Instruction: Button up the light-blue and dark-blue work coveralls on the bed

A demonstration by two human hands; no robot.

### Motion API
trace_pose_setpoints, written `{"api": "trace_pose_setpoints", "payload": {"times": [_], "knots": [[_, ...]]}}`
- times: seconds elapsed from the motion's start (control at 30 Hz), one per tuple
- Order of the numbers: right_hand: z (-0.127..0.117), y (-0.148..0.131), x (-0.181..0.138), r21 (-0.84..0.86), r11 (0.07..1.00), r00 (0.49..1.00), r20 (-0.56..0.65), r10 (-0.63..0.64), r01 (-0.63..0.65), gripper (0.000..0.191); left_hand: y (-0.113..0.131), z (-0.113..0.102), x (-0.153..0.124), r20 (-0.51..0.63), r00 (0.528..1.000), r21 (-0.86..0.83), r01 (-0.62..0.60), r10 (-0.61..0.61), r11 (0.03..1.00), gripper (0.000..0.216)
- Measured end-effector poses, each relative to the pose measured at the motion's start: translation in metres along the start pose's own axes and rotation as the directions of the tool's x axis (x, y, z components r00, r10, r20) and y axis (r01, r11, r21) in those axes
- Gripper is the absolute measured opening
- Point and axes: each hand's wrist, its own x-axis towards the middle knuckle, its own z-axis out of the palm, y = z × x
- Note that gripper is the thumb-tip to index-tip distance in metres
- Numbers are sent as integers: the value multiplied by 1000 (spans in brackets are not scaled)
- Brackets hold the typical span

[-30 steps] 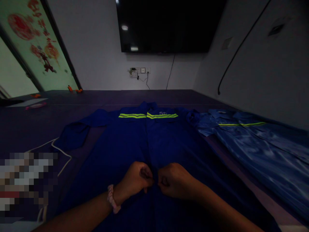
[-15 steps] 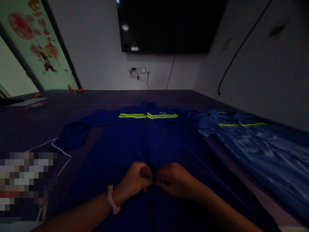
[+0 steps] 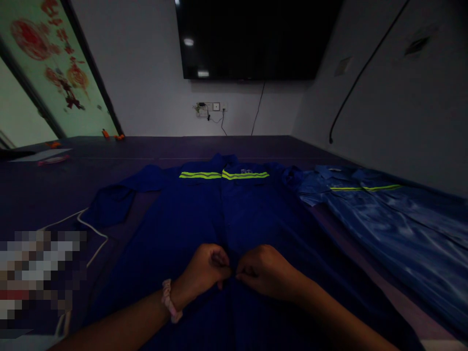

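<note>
A dark blue work jacket [image 3: 190, 209] with yellow-green reflective stripes across its chest lies spread out before me, collar away from me. Over its front opening, my left hand [image 3: 210, 267] pinches the jacket's edge between thumb and fingers; a pink scrunchie [image 3: 169, 300] circles that wrist. Just across the opening, my right hand [image 3: 265, 273] is closed in a pinch on the other front edge. The two sets of fingertips nearly meet. Whatever small part of the placket sits between them is too dark and covered to make out.
A second, lighter blue garment [image 3: 380, 214] with a yellow stripe lies at the right. White cable [image 3: 97, 234] runs along the left, near a blurred-out patch. A large black screen [image 3: 256, 39] hangs on the wall above sockets [image 3: 210, 106]. Small orange items [image 3: 119, 137] lie at the far left.
Very little differs. Both hands stay pinched at the jacket's front opening, and the right fingertips have shifted slightly left. The view has moved a touch.
</note>
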Motion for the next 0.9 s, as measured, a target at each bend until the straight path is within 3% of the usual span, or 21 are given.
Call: {"api": "trace_pose_setpoints", "payload": {"times": [0.27,0.67,0.9], "knots": [[-3,-6,3,143,962,969,121,218,-234,13,-4,0,2,31,999,78,-25,23,997,9],[-5,-12,3,92,986,986,114,125,-136,16,-5,-1,-1,40,999,104,6,-10,995,15],[2,-7,2,135,980,987,86,135,-146,6,-4,-2,-1,39,999,173,2,-9,985,15]]}}
